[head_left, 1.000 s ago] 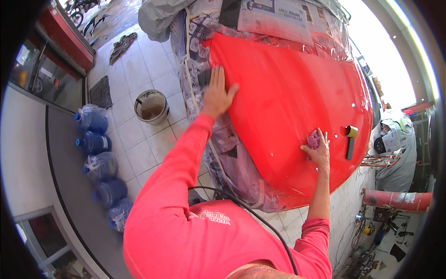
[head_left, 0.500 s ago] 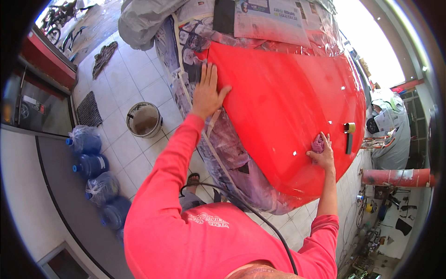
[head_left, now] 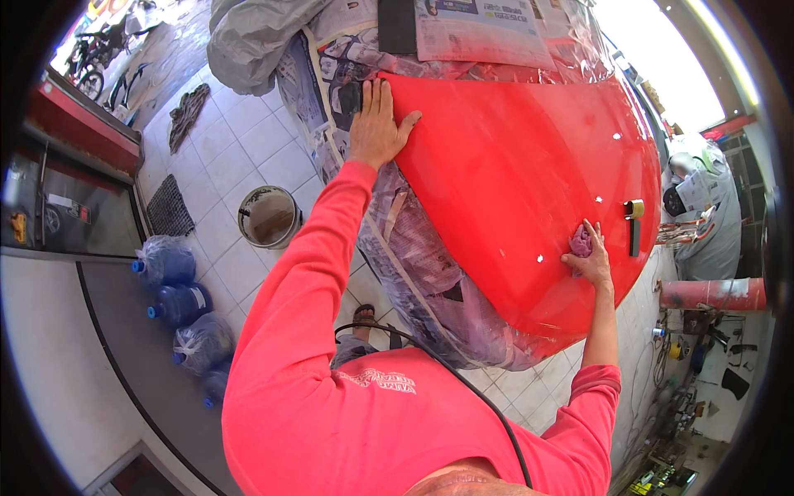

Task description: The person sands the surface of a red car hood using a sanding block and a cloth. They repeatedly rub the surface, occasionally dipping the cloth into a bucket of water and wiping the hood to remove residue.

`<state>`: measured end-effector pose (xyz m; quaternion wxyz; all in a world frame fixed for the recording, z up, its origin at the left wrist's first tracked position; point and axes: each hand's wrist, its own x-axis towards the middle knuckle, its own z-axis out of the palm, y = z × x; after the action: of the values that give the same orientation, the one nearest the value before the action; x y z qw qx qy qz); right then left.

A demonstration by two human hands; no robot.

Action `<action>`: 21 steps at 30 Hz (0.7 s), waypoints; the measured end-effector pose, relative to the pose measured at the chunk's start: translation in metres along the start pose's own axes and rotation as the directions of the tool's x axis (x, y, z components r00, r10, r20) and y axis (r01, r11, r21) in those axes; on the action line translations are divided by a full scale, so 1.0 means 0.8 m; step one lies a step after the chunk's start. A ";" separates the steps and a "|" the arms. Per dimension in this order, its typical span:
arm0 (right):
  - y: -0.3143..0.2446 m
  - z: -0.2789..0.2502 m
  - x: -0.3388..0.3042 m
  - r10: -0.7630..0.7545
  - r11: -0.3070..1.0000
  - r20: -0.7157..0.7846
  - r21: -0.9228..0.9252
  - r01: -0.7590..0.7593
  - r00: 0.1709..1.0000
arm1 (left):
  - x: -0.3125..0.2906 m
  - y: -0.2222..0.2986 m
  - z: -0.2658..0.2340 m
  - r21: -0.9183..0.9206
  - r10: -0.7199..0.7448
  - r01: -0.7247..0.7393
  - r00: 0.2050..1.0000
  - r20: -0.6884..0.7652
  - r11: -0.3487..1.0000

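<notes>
Red painted metal is filling the centre of the view: a glossy car panel (head_left: 529,190), curved and reflecting small points of light, is lying across the upper right half of the scene. Clear plastic sheeting (head_left: 430,281) and taped newspaper (head_left: 484,29) are masking the body around the panel's edges. The left hand (head_left: 376,124) is resting flat on the panel's near-left edge, fingers extended and slightly spread, thumb angled out onto the red surface, gripping nothing. The right hand (head_left: 591,260) is pressing on the panel near its right side, its fingers curled narrowly around a small purple cloth (head_left: 581,241), which is bunched between fingertips and paint. Just beside that hand, a short dark strip with a yellow end (head_left: 634,221) is sitting on the panel. Both arms are wearing long red sleeves, and a black cable (head_left: 463,388) is running across the person's back.

On the tiled floor to the left, a round bucket (head_left: 269,217) is standing near the masked bodywork, and a dark mat (head_left: 169,205) is lying farther left. Several blue water bottles (head_left: 178,285), some wrapped in plastic bags, are lining the lower left. At the right edge, another person in grey clothing (head_left: 711,215) is standing well apart from the hands.
</notes>
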<state>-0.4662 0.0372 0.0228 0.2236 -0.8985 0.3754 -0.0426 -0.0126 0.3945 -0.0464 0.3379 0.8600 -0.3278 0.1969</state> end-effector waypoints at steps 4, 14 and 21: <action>0.007 -0.005 -0.014 0.057 0.996 0.000 -0.071 -0.057 0.998 | -0.054 0.014 0.008 0.035 0.067 -0.065 0.997 -0.037 0.997; 0.002 -0.003 -0.014 0.060 0.996 0.008 -0.064 -0.059 0.998 | -0.041 0.019 0.000 0.055 0.043 -0.044 0.999 0.015 0.997; 0.002 -0.004 -0.016 0.048 0.997 0.017 -0.056 -0.047 0.999 | 0.033 0.007 -0.003 0.081 -0.038 0.029 0.993 0.111 0.996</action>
<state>-0.4769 0.0441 0.0259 0.2030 -0.8955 0.3956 -0.0187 0.0021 0.3818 -0.0271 0.2878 0.8878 -0.3238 0.1553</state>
